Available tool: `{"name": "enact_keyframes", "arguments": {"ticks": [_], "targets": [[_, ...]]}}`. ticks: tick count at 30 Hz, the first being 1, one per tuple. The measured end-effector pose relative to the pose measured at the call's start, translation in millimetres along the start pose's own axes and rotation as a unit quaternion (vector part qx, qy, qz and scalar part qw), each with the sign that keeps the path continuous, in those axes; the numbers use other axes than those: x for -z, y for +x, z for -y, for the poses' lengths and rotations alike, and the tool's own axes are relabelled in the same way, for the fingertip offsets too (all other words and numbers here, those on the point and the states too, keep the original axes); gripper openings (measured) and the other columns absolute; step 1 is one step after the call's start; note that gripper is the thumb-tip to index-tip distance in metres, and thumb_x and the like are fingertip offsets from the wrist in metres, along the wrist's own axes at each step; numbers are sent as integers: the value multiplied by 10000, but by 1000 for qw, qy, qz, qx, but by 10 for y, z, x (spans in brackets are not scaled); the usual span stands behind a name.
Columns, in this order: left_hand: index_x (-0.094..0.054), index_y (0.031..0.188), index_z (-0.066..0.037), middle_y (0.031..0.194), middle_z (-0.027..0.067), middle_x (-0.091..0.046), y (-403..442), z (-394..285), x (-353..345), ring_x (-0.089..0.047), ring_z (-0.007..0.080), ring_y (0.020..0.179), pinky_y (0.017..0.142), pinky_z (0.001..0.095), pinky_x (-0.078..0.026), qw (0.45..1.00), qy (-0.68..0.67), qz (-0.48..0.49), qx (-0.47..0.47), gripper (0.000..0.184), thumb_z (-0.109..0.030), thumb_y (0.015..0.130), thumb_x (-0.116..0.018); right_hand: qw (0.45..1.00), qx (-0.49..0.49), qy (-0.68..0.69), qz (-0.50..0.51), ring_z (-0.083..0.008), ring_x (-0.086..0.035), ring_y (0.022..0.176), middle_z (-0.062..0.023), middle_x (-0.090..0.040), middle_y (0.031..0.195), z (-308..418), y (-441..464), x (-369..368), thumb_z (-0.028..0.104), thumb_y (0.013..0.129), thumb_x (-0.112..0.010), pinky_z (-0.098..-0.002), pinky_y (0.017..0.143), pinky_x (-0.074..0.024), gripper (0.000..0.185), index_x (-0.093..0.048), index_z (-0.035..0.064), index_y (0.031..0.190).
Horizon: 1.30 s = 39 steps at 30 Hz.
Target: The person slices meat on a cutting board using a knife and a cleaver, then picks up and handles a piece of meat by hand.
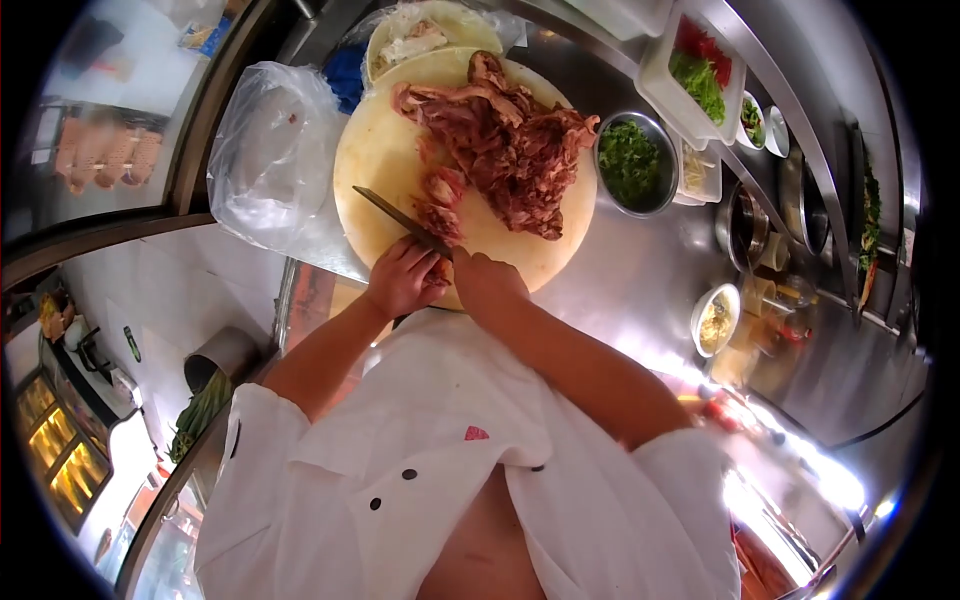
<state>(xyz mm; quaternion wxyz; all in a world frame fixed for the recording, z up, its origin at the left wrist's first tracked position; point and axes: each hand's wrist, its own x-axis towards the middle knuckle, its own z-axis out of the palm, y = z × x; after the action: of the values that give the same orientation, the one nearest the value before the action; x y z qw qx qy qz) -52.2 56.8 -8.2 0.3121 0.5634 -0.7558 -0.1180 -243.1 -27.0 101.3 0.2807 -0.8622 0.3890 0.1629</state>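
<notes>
My right hand (488, 284) is closed round the handle of a knife (392, 212), whose blade points up and left over the round cutting board (365, 140). Beside it at the board's near edge, my left hand (400, 277) has its fingers curled on a small piece of meat (438, 274), close against the blade. Just beyond the blade lie some cut meat pieces (440, 203). A large heap of reddish-brown cooked meat (525, 145) covers the board's far right part.
A clear plastic bag (270, 150) stands left of the board. To the right are a metal bowl of chopped greens (630, 163), a white tub of greens and red pieces (700, 80), and a white bowl (715, 320) on the steel counter (640, 260). A glass partition borders the left.
</notes>
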Motion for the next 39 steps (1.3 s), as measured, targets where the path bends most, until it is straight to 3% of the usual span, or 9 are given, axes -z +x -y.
{"name": "enact_keyframes", "arguments": {"ticks": [3,9,12,18,24,30,33,36,39], "targets": [[-746,1222,-15,1265,126,-693,-14,-23,-33,-634,378,1218,1041,474,-559,1000,-10,-11,-6,550,-340,782,-794,999,23,-6,-41,-389,-767,839,-198,-734,973,-132,84,-133,78,966,-624,-477,710,-628,293,-547,14,1242],[-745,1211,-9,1286,126,-677,-33,-2,-5,-625,375,1229,1032,467,-560,1000,16,-10,-20,556,-344,770,-802,1000,-4,-7,1,-399,-763,860,-190,-737,990,-102,-123,111,92,1000,-593,-493,724,-622,258,-546,31,1245],[-743,1223,-13,1304,117,-669,-78,-14,-46,-616,376,1238,1035,470,-558,1000,21,-2,-13,571,-351,768,-813,996,-52,8,69,-408,-757,856,-203,-728,996,22,-465,411,93,1020,-549,-503,729,-618,219,-539,31,1230],[-739,1240,-23,1315,95,-663,-63,1,-36,-608,377,1241,1038,474,-554,1000,17,2,-10,579,-354,773,-824,994,-66,23,84,-422,-750,864,-229,-718,1008,14,-741,455,80,1024,-508,-518,751,-612,200,-531,12,1211],[-739,1204,-17,1286,105,-672,-15,-10,-12,-618,378,1226,1033,473,-557,1000,12,-5,-15,540,-344,780,-811,994,-58,56,70,-421,-756,868,-230,-722,1004,32,-424,334,57,1006,-527,-516,770,-617,216,-530,-4,1214],[-741,1174,-23,1276,115,-680,-81,37,-97,-625,373,1227,1026,472,-564,1000,-13,-10,-6,524,-341,764,-813,1000,-4,-19,10,-373,-778,891,-184,-743,998,64,144,-2,98,971,-633,-460,761,-636,266,-541,21,1208],[-748,1173,-23,1280,120,-677,-4,23,-24,-628,368,1230,1029,472,-567,1000,-7,-11,-21,530,-336,752,-819,998,42,-34,-29,-364,-770,831,-197,-742,981,-102,264,-168,103,1008,-592,-475,704,-632,195,-565,22,1183],[-737,1129,-8,1217,131,-688,38,-28,12,-666,381,1129,966,465,-597,998,-1,-41,-37,448,-248,755,-799,1000,15,-25,-11,-368,-768,830,-200,-738,991,-142,183,-9,113,1021,-579,-492,696,-626,179,-572,20,1173],[-743,1133,-19,1196,112,-690,-15,-39,16,-663,372,1130,958,455,-599,999,3,-39,-26,432,-240,764,-780,999,-28,10,31,-391,-762,838,-213,-730,994,-44,-143,218,94,1023,-557,-510,703,-619,186,-564,10,1189]]}}
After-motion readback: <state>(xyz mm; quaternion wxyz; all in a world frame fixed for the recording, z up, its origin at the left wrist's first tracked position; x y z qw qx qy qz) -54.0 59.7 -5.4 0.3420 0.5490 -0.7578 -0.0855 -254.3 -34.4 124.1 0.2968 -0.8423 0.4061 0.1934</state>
